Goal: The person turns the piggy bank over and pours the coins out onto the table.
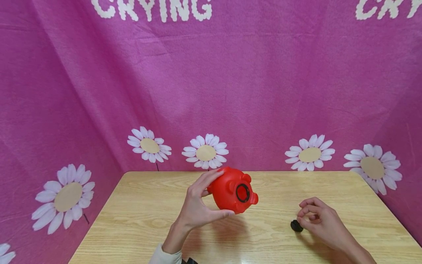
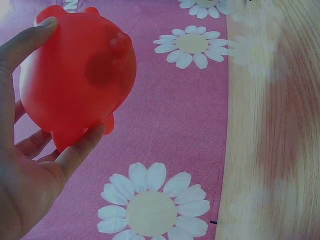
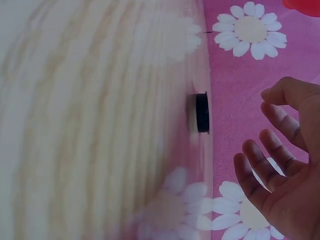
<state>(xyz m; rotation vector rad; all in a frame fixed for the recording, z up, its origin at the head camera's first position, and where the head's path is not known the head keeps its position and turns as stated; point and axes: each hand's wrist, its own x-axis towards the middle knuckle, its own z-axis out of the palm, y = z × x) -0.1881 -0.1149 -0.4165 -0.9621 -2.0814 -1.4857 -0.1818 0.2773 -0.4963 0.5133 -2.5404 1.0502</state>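
Note:
My left hand (image 1: pixel 197 205) grips a red piggy bank (image 1: pixel 227 189) and holds it tilted above the table, thumb on one side and fingers on the other. A black-rimmed round hole (image 1: pixel 243 193) in its underside faces right, between its stubby feet. In the left wrist view the fingers curl round the piggy bank (image 2: pixel 75 80). Over the right part of the table, my right hand (image 1: pixel 321 222) has loosely bent fingers and holds nothing. Close by its fingertips a small round black plug (image 1: pixel 296 226) lies on the table; the right wrist view shows this plug (image 3: pixel 202 113) apart from the fingers.
The light wood-grain table (image 1: pixel 148 205) has its far edge against a purple cloth backdrop (image 1: pixel 224 91) printed with white daisies and letters. The cloth also hangs along the left and right sides.

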